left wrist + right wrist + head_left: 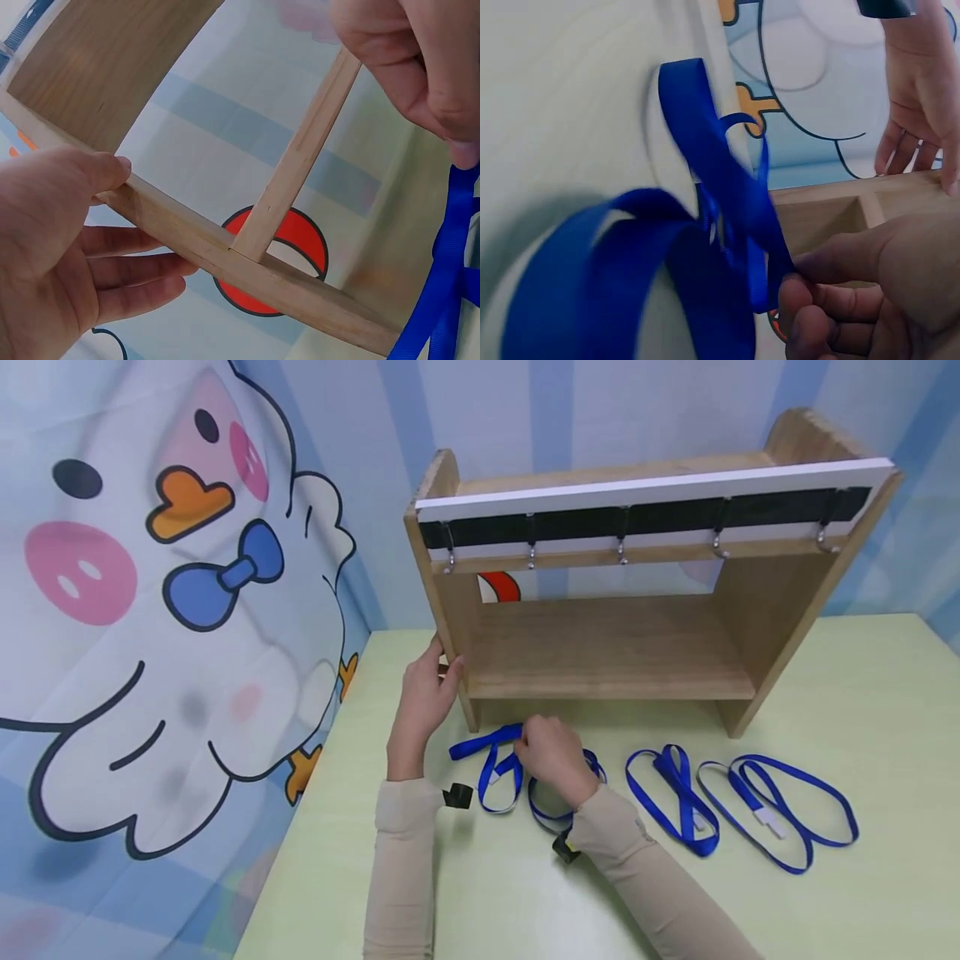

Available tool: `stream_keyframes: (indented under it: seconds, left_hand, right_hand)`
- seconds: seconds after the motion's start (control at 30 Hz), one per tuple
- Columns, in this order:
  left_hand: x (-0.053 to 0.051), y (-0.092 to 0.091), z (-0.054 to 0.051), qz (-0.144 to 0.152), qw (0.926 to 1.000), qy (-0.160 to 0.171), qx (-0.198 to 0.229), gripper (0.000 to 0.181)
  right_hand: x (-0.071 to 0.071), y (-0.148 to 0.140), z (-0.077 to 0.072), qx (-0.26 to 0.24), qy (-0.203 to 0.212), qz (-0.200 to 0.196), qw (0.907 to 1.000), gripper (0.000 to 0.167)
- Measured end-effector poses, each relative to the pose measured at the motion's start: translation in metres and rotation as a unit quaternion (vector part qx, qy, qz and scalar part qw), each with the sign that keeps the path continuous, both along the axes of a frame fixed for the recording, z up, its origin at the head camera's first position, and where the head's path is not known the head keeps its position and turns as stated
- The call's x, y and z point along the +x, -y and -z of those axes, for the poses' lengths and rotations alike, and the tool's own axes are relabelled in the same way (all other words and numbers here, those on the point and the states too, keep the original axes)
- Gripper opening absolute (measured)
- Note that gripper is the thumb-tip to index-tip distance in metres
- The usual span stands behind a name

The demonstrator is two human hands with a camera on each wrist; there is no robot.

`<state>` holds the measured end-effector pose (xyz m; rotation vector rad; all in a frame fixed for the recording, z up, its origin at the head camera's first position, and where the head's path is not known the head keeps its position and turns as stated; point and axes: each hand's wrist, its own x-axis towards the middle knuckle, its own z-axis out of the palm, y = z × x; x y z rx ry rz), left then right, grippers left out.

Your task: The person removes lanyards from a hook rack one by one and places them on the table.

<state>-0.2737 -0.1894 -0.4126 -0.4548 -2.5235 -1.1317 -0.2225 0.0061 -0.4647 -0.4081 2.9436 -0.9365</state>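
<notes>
A wooden rack [600, 647] with a shelf stands on the table, and a row of metal hooks [622, 547] runs along its upper front bar. My left hand [426, 697] holds the rack's left side panel by its front edge, thumb on one face and fingers on the other, as the left wrist view [90, 225] also shows. Just in front of the rack's left foot, my right hand [553, 756] pinches a blue lanyard [487, 745] between thumb and fingers. In the right wrist view, that blue strap [720, 165] rises from the pinching fingertips [810, 266].
Beneath my right wrist lies another blue lanyard [551, 817]. Two more looped lanyards, one in the middle [678, 797] and one at the right [780, 810], lie on the pale table [892, 710]. A cartoon-printed curtain [247, 693] hangs at the left and behind.
</notes>
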Motion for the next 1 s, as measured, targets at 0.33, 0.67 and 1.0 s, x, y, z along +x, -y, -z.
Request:
stream_keyframes:
  seconds: [0.33, 0.67, 1.0]
  left_hand:
    - [0.003, 0.001, -0.002, -0.003, 1.0000, -0.006, 0.007, 0.042]
    - [0.002, 0.006, -0.002, -0.012, 0.9999, -0.001, 0.009, 0.046]
    - [0.001, 0.000, 0.002, -0.005, 1.0000, 0.006, 0.001, 0.045]
  right_hand:
    - [0.000, -0.002, -0.008, -0.023, 0.004, -0.002, 0.9997, 0.049]
    - [0.006, -0.017, -0.036, -0.050, 0.025, -0.044, 0.9975, 0.048]
    - [0.029, -0.055, -0.064, -0.071, -0.054, -0.089, 0.9921, 0.019]
